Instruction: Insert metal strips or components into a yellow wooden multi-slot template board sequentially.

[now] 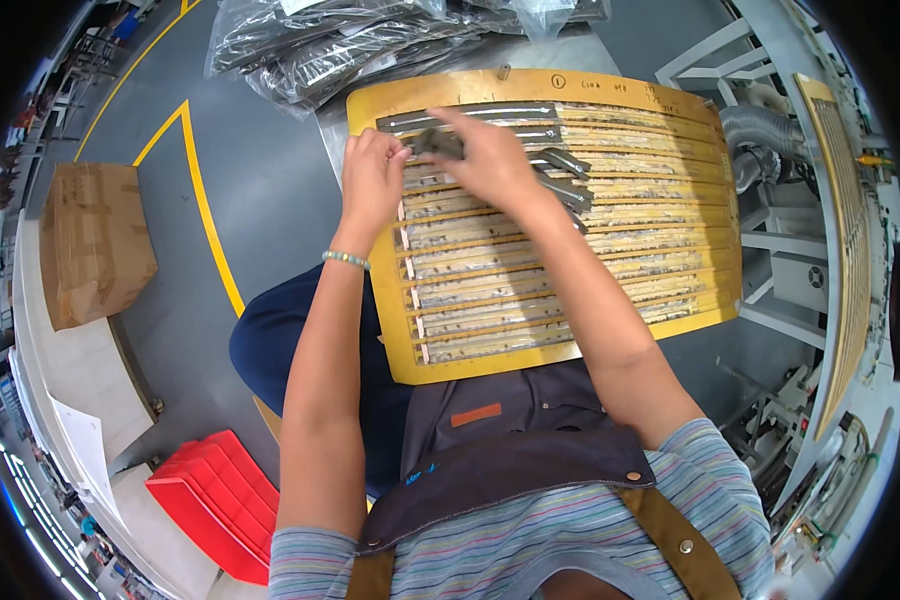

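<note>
A yellow board [570, 355] with long parallel slots lies across my lap. Dark grey strips [470, 118] with a pale line along them fill its two farthest slots. At the slots' left end, my left hand [372, 178] has its fingers pinched together at the end of a dark grey strip. My right hand [495, 165], partly smeared by motion, holds a bent bunch of dark grey strips [440, 145]. Other ends of loose strips [567, 190] stick out to the right from under this hand. My palms hide part of the bunch.
Clear plastic bags of dark goods [320, 75] lie beyond the board. To the left are a cardboard box [100, 240] and red stacked bins [215, 500]. A second slotted board [838, 250] stands at the right, near a grey flexible duct [760, 128] and white metal frames [780, 240].
</note>
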Demonstrator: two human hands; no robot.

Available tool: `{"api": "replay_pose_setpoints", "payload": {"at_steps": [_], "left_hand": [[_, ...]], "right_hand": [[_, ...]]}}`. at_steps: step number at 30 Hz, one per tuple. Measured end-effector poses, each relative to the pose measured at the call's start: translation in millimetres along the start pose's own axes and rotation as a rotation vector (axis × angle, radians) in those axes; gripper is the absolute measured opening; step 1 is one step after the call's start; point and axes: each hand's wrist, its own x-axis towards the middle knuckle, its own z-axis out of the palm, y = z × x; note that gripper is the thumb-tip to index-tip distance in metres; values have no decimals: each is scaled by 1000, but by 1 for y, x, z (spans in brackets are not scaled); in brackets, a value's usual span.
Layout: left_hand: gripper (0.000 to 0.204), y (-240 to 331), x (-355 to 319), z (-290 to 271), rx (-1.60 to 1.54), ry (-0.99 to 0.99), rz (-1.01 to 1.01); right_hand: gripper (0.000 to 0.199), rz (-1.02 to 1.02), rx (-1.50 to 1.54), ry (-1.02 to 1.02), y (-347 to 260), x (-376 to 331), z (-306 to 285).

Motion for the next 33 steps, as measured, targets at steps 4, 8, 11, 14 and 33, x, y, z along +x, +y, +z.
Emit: {"api": "replay_pose_setpoints", "payload": {"at_steps": [4,8,11,14,33], "left_hand": [[15,37,16,-14,-247,6,65],[15,-6,38,-16,95,102,14],[15,-29,42,5,339,48,-12],[14,-37,43,12,468,-8,-4],[90,203,-66,-154,-2274,-347,-410]], "right_hand": [[30,-36,-169,110,28,1,4],[25,155,655,461,40,14,-40],[34,213,901,470,44,8,-66],[35,179,507,369,27,12,-57],[35,-940,518,-14,-199,10,-98]]}}
